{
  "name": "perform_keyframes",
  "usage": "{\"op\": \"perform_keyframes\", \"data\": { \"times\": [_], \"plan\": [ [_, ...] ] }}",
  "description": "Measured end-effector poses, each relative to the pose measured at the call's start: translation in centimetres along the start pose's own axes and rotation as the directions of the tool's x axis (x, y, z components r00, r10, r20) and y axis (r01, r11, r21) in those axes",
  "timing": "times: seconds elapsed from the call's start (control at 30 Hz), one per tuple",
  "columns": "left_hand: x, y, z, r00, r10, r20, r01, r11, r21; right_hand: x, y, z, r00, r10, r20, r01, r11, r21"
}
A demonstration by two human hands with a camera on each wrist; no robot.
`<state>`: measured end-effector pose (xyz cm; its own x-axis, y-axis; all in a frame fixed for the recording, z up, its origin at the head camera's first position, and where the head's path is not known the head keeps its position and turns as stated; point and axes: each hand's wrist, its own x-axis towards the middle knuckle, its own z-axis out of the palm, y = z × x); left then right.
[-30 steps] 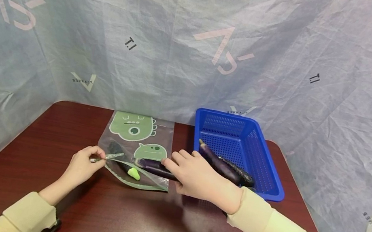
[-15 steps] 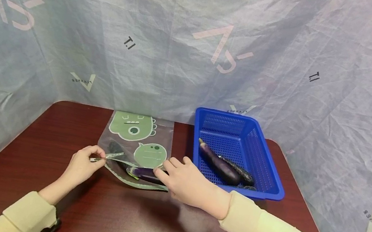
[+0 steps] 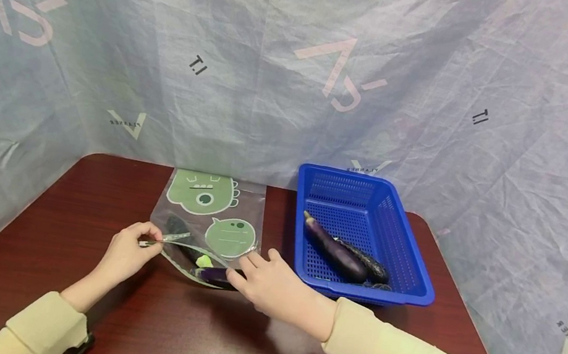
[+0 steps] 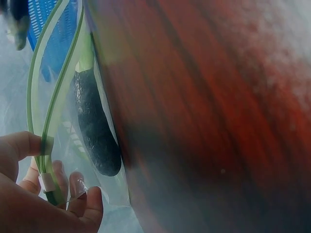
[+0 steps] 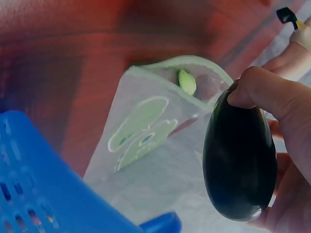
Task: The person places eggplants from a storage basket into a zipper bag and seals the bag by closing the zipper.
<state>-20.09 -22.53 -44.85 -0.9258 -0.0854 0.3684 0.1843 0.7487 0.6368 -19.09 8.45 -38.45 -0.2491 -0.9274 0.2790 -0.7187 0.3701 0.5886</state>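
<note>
A clear zip bag [image 3: 186,186] with green cartoon prints lies flat, its green-edged mouth parted toward me. My left hand [image 3: 130,251] pinches the left corner of that mouth, beside a small white zip slider [image 4: 46,182] in the left wrist view. Inside the bag rests a dark vegetable [image 4: 95,124] with a light green end. My right hand [image 3: 266,283] grips an eggplant [image 5: 240,165] between thumb and fingers. The eggplant's far end is at the bag's mouth in the head view, near the green end; the hand hides its rear part.
A blue perforated basket [image 3: 412,255] stands to the right of the bag. Another eggplant [image 3: 334,249] lies in it, beside dark bumpy vegetables [image 3: 373,267]. Under everything is a dark red wooden table [image 3: 167,333], with a grey printed cloth [image 3: 251,102] hanging behind.
My right hand has moved left and toward me, bringing the eggplant from above the bag down to its mouth. The left hand has stayed at the bag's corner.
</note>
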Motion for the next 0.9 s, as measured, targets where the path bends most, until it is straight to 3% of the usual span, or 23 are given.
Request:
{"op": "perform_keyframes", "data": {
  "times": [0.43, 0.9],
  "plan": [
    [0.1, -0.3, 0.4, 1.0, 0.009, 0.013, -0.009, 1.0, -0.002, 0.2, -1.8, 2.5, 0.999, 0.035, 0.0, -0.035, 0.995, -0.094],
    [0.3, 0.3, 0.8, 1.0, 0.021, 0.02, -0.02, 1.0, -0.019, 1.4, -3.3, 3.2, 0.995, 0.095, 0.011, -0.093, 0.986, -0.137]
  ]
}}
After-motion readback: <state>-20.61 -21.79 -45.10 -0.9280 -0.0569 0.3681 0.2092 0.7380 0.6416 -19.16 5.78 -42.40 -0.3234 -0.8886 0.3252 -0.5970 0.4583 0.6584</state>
